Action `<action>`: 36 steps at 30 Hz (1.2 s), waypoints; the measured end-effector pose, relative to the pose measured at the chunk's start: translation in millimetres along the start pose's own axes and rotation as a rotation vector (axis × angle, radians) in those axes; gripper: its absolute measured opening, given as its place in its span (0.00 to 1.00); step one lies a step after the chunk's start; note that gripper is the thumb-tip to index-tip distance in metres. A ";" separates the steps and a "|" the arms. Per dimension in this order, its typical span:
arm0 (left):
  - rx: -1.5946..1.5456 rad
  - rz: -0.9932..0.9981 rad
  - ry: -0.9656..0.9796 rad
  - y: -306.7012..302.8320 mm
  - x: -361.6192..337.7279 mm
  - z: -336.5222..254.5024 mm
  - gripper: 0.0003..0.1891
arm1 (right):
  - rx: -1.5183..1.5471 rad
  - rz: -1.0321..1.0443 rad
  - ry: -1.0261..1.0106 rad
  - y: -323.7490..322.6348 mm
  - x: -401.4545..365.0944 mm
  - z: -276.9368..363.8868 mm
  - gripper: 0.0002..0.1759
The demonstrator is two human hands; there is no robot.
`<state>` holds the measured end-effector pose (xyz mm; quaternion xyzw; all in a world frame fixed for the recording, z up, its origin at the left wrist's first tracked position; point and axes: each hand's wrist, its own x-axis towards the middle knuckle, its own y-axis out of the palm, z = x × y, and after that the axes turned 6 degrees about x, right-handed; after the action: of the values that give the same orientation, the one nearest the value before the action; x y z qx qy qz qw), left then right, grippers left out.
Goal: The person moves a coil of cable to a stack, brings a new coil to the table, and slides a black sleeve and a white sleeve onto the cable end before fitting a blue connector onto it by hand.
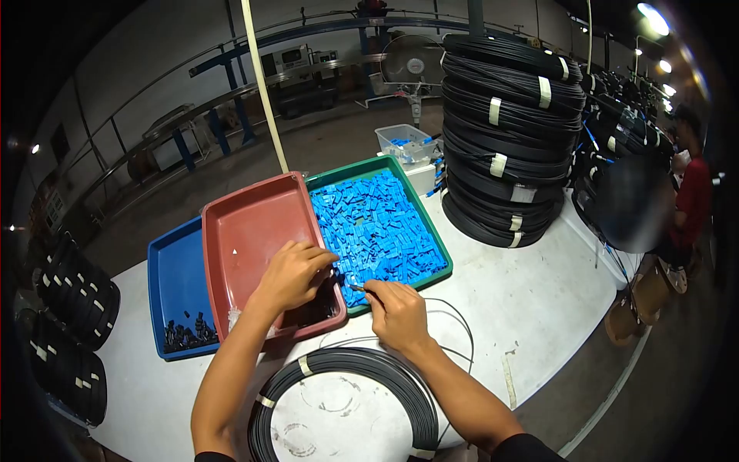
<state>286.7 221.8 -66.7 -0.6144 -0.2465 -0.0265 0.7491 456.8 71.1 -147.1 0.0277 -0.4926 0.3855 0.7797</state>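
My right hand [398,312] pinches a thin black cable [359,288], its tip pointing left over the front of the green tray [443,250]. Small blue plastic pieces [381,223] are heaped in that tray. My left hand [296,276] hovers above the red tray [258,223], near the rim where it meets the green one. Its thumb and fingers are closed together, and whatever lies between them is too small to make out. Below my hands, a coil of black cable [346,362], bound with pale tape, lies on the white table [493,308].
A blue tray [177,262] with small black pieces stands left of the red tray. Tall stacks of cable coils [508,138] rise at the right; more coils [73,308] sit at far left. Behind are a clear tub [404,138] and a fan [416,65]. A person in red [693,196] stands far right.
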 end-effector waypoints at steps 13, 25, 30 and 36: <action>0.083 -0.044 0.171 84.3 93.1 33.3 0.16 | -0.058 0.040 -0.106 5.7 -3.2 0.9 0.09; 0.148 -0.054 0.150 88.6 91.3 33.7 0.08 | -0.069 0.065 -0.104 4.3 -3.2 0.5 0.10; 0.194 -0.012 0.144 83.7 91.9 30.2 0.11 | -0.068 0.101 -0.105 3.8 -4.4 2.0 0.11; 0.041 0.008 -0.042 81.0 94.6 15.3 0.09 | -0.071 0.094 -0.104 3.6 -5.0 -0.1 0.12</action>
<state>392.3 280.7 -100.4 -0.6002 -0.2602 -0.0057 0.7563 453.5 70.8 -152.3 -0.0032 -0.5465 0.4023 0.7345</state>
